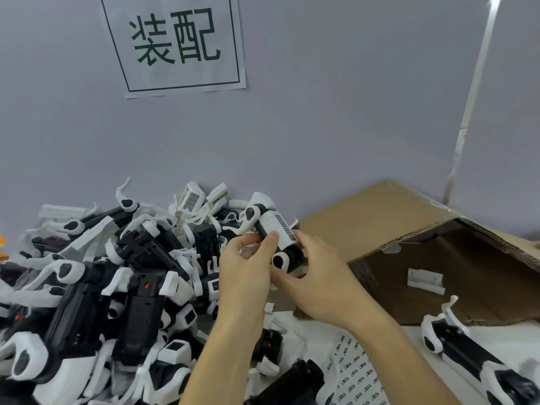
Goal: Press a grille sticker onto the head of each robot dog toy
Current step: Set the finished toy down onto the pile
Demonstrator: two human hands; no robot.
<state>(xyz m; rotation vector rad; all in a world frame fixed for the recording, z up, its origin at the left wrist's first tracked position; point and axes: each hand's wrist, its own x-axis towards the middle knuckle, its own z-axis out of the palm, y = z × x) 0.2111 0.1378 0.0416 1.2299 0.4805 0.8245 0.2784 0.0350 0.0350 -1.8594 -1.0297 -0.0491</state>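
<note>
I hold one black-and-white robot dog toy [267,226] up in front of me, above the table. A grey grille sticker [285,228] lies along its white top. My left hand [244,266] grips the toy from the left, thumb tip on the white shell beside the sticker. My right hand [318,276] holds it from the right and below, fingers curled round the black end with the round white joint. A sticker sheet [358,372] with rows of small grille stickers lies on the table under my right forearm.
A big heap of robot dog toys [117,287] fills the left side of the table up to the grey wall. An open cardboard box [423,229] lies on its side at the right, a white part inside. Another toy [467,355] lies at the lower right.
</note>
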